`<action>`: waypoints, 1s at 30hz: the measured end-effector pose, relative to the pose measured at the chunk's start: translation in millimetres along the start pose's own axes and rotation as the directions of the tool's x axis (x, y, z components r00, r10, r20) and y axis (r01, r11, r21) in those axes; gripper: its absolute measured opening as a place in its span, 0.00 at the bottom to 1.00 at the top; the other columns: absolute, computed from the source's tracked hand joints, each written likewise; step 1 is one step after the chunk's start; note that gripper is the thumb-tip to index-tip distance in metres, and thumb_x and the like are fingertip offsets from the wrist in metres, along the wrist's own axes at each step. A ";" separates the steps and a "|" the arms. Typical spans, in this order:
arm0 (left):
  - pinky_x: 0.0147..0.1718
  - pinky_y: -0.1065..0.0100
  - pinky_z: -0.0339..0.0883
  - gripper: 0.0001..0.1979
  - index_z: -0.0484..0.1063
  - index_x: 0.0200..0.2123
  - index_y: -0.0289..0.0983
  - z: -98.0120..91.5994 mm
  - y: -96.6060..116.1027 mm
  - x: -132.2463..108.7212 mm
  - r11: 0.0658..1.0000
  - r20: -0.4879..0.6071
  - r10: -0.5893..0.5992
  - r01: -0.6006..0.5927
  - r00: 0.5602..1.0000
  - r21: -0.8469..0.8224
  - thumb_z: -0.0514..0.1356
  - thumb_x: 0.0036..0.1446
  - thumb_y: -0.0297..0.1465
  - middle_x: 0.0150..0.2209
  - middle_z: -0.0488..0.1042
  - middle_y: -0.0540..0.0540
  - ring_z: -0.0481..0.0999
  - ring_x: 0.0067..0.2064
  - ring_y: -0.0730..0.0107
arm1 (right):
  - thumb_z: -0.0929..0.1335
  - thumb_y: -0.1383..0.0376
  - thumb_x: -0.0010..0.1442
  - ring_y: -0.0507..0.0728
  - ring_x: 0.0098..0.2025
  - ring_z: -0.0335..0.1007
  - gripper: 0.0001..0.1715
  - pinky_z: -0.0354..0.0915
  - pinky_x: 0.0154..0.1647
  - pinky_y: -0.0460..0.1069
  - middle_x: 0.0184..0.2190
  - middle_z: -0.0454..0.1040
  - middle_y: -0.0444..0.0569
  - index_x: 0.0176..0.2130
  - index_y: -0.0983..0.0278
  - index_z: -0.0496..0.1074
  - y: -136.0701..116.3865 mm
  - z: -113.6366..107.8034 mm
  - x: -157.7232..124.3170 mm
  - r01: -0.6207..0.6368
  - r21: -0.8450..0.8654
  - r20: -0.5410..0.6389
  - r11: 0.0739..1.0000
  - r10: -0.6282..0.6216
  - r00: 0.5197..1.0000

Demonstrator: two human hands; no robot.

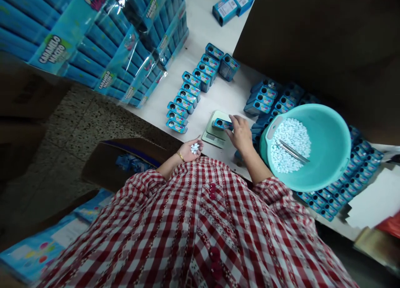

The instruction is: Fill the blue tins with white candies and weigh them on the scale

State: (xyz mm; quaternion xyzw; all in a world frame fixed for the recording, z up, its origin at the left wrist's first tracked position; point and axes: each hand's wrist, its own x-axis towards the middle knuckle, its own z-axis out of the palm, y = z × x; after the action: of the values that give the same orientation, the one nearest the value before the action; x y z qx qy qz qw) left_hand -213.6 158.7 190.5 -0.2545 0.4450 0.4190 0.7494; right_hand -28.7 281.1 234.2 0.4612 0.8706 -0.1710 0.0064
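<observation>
My left hand [186,151] is cupped palm up near the table's front edge, with a small heap of white candies [195,148] in it. My right hand [241,133] has its thumb and fingers on the end of a small blue candy box [222,123], which is on a pale kitchen scale [213,140]. A round dark hole shows in the top of that box. To the right stands a turquoise tub [331,150], partly filled with white candies [292,132]; a metal scoop [292,151] rests on them.
Rows of blue boxes [187,95] stand left of the scale, and more boxes [340,192] lie around the tub. Wrapped display packs [103,50] are stacked at the left. An open carton [103,159] sits below the table edge. White card [379,200] lies at the right.
</observation>
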 end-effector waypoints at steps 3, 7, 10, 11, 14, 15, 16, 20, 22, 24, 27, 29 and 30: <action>0.15 0.78 0.54 0.16 0.69 0.25 0.32 -0.7 7.8 -6.6 0.999 -0.045 0.043 -0.044 0.998 -0.029 0.49 0.62 0.30 0.21 0.69 0.46 0.67 0.20 0.78 | 0.63 0.64 0.58 0.63 0.49 0.60 0.25 0.61 0.46 0.55 0.50 0.66 0.58 0.54 0.66 0.62 3.9 5.6 24.1 -0.011 -0.105 0.152 0.994 0.027 0.988; 0.14 0.79 0.54 0.17 0.67 0.23 0.31 0.6 17.0 -13.8 0.993 -0.074 0.088 -0.093 0.993 -0.068 0.48 0.62 0.29 0.21 0.69 0.46 0.66 0.20 0.79 | 0.62 0.63 0.59 0.62 0.47 0.61 0.20 0.60 0.45 0.53 0.48 0.68 0.57 0.51 0.65 0.63 7.9 3.3 61.9 -0.051 -0.069 0.102 0.996 0.057 0.993; 0.14 0.80 0.54 0.16 0.67 0.24 0.31 0.9 22.6 -14.9 0.988 -0.084 0.119 -0.126 0.989 -0.094 0.48 0.62 0.29 0.22 0.69 0.46 0.66 0.20 0.79 | 0.62 0.64 0.58 0.63 0.46 0.62 0.21 0.59 0.46 0.55 0.48 0.68 0.58 0.51 0.67 0.62 16.2 -2.9 109.7 -0.153 -0.005 -0.026 0.988 0.153 0.988; 0.14 0.79 0.55 0.16 0.67 0.24 0.31 1.1 24.1 -14.9 0.986 -0.086 0.126 -0.134 0.988 -0.100 0.48 0.62 0.29 0.22 0.69 0.46 0.66 0.20 0.79 | 0.63 0.64 0.57 0.63 0.46 0.62 0.22 0.59 0.46 0.55 0.48 0.68 0.59 0.51 0.67 0.61 18.4 -4.1 128.0 -0.187 0.020 -0.049 0.982 0.188 0.981; 0.15 0.79 0.55 0.15 0.67 0.25 0.31 1.9 27.6 -15.5 0.980 -0.092 0.148 -0.158 0.985 -0.118 0.48 0.62 0.28 0.22 0.69 0.46 0.67 0.20 0.79 | 0.64 0.66 0.57 0.62 0.46 0.62 0.22 0.59 0.46 0.56 0.49 0.68 0.59 0.51 0.69 0.60 20.6 -2.7 176.1 -0.257 0.063 -0.075 0.964 0.261 0.962; 0.14 0.79 0.55 0.15 0.67 0.25 0.31 1.9 28.3 -15.9 0.979 -0.093 0.155 -0.166 0.984 -0.122 0.48 0.62 0.28 0.22 0.69 0.46 0.67 0.20 0.79 | 0.63 0.67 0.57 0.62 0.46 0.63 0.22 0.60 0.46 0.56 0.49 0.67 0.59 0.52 0.69 0.60 20.7 -1.5 186.9 -0.261 0.065 -0.081 0.963 0.266 0.961; 0.14 0.79 0.55 0.16 0.67 0.25 0.31 1.5 28.7 -16.4 0.977 -0.094 0.161 -0.172 0.982 -0.127 0.47 0.62 0.28 0.22 0.69 0.45 0.66 0.20 0.79 | 0.62 0.68 0.58 0.61 0.47 0.63 0.22 0.60 0.47 0.55 0.50 0.66 0.58 0.52 0.68 0.61 21.3 -0.7 194.1 -0.255 0.062 -0.092 0.965 0.260 0.961; 0.14 0.80 0.55 0.16 0.67 0.24 0.31 -3.5 28.4 -15.0 0.973 -0.105 0.168 -0.182 0.980 -0.140 0.47 0.63 0.27 0.22 0.69 0.45 0.66 0.20 0.79 | 0.58 0.69 0.60 0.59 0.49 0.60 0.21 0.60 0.47 0.53 0.54 0.63 0.55 0.52 0.66 0.64 34.0 -8.8 187.7 -0.205 0.012 -0.174 0.979 0.204 0.963; 0.14 0.80 0.54 0.16 0.67 0.24 0.31 -6.0 27.4 -12.1 0.976 -0.117 0.161 -0.176 0.980 -0.132 0.47 0.62 0.27 0.22 0.69 0.45 0.66 0.20 0.79 | 0.59 0.69 0.59 0.62 0.50 0.59 0.19 0.61 0.46 0.54 0.51 0.65 0.56 0.48 0.66 0.68 44.8 -18.7 168.2 -0.260 -0.032 -0.188 0.965 0.250 0.950; 0.14 0.80 0.54 0.16 0.67 0.24 0.30 -6.1 26.4 -9.2 0.981 -0.129 0.148 -0.163 0.980 -0.110 0.47 0.62 0.27 0.22 0.69 0.45 0.66 0.20 0.79 | 0.59 0.69 0.58 0.64 0.50 0.58 0.17 0.61 0.45 0.56 0.47 0.67 0.59 0.43 0.67 0.71 54.1 -26.3 144.3 -0.363 -0.071 -0.167 0.929 0.348 0.923; 0.14 0.80 0.53 0.15 0.67 0.24 0.30 -1.9 25.9 -7.2 0.987 -0.119 0.139 -0.147 0.983 -0.065 0.48 0.61 0.27 0.22 0.69 0.45 0.66 0.20 0.79 | 0.58 0.71 0.57 0.66 0.50 0.58 0.18 0.61 0.43 0.59 0.46 0.66 0.64 0.41 0.70 0.73 60.4 -24.3 112.8 -0.519 -0.098 -0.148 0.849 0.503 0.852; 0.14 0.80 0.54 0.15 0.67 0.24 0.30 1.3 26.1 -8.0 0.990 -0.089 0.134 -0.137 0.987 -0.032 0.48 0.61 0.27 0.22 0.69 0.44 0.66 0.20 0.78 | 0.56 0.72 0.58 0.66 0.50 0.58 0.20 0.61 0.43 0.59 0.47 0.65 0.65 0.43 0.70 0.73 60.4 -14.7 100.7 -0.599 -0.103 -0.164 0.794 0.581 0.798; 0.14 0.80 0.54 0.15 0.67 0.24 0.30 2.3 26.2 -8.9 0.991 -0.072 0.131 -0.132 0.989 -0.017 0.48 0.61 0.27 0.22 0.69 0.44 0.66 0.20 0.78 | 0.56 0.73 0.59 0.66 0.51 0.57 0.21 0.60 0.43 0.59 0.48 0.64 0.65 0.44 0.70 0.72 60.3 -8.9 97.6 -0.632 -0.102 -0.172 0.769 0.612 0.772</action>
State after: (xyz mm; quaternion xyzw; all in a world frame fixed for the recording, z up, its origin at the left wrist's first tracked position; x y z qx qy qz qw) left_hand -237.2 170.5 199.2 -0.2472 0.4824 0.4631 0.7012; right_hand -34.9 393.0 208.5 0.7317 0.6776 -0.0613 0.0421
